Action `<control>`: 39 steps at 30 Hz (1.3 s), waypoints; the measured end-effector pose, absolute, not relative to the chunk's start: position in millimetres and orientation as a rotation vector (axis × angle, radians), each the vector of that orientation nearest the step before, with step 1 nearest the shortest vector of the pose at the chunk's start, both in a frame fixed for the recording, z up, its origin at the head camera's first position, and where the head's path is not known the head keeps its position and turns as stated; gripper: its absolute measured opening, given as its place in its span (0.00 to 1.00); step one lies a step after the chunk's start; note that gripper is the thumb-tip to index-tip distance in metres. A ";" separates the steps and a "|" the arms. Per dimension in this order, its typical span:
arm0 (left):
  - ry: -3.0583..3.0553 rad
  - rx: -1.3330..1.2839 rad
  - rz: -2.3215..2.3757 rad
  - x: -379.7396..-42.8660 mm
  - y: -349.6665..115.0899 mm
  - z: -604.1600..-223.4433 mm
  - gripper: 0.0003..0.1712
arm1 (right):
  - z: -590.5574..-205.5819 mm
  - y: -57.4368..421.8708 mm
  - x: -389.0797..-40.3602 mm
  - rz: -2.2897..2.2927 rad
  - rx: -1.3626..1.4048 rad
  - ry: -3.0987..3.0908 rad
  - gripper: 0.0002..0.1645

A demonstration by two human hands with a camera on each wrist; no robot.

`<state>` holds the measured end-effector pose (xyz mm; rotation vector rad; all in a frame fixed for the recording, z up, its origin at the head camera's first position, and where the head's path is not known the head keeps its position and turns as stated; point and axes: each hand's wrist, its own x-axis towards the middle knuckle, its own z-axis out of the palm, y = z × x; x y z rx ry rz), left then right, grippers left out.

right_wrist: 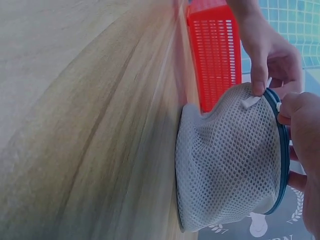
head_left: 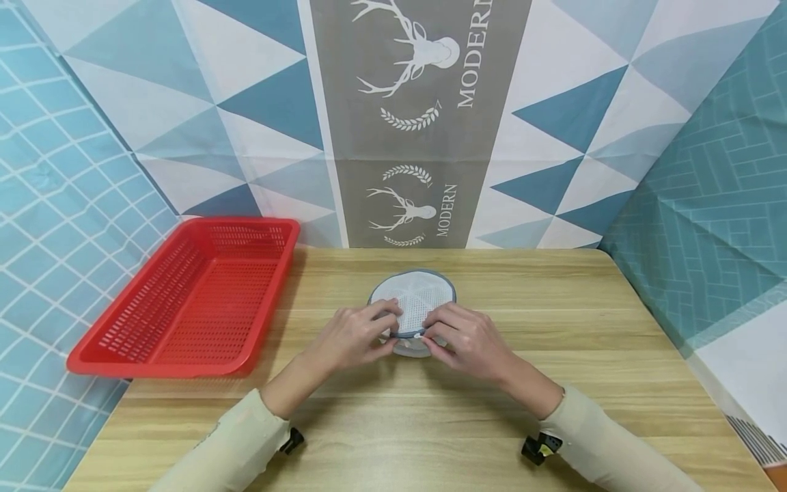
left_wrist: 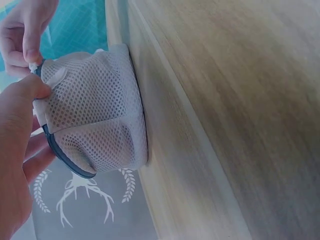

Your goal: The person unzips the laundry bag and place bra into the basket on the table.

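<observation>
A white mesh laundry bag (head_left: 424,290) stands upright on the wooden table, round and drum-shaped with blue-grey trim at its rim. My left hand (head_left: 359,333) pinches the near left of the rim between thumb and fingers. At the near right of the same edge, my right hand (head_left: 470,339) pinches a small white zipper pull (head_left: 419,335). In the right wrist view the mesh side (right_wrist: 230,155) bulges and folds a little, and a white tab (right_wrist: 251,102) hangs under the left thumb. The left wrist view shows both thumbs close together at the rim.
A red plastic basket (head_left: 264,328) with slotted walls stands at the left of the wooden table (head_left: 553,301). Behind the table rises a patterned wall covering (head_left: 418,137) with deer heads and triangles. Dark wrist cameras (head_left: 541,447) sit at both cuffs.
</observation>
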<state>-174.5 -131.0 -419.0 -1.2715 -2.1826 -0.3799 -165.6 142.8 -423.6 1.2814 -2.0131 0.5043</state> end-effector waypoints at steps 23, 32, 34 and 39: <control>-2.191 -1.241 -0.291 -173.4 -130.3 -416.9 0.15 | -423.3 137.4 -166.1 0.520 1.260 -2.042 0.07; -2.203 -1.264 -0.306 -173.2 -131.4 -415.1 0.15 | -425.1 141.0 -166.2 0.564 1.280 -2.030 0.05; -2.201 -1.267 -0.304 -173.5 -131.6 -415.4 0.15 | -424.8 141.5 -165.6 0.564 1.278 -2.040 0.06; -2.171 -1.248 -0.285 -174.2 -131.7 -416.1 0.17 | -425.5 142.0 -166.1 0.569 1.281 -2.028 0.06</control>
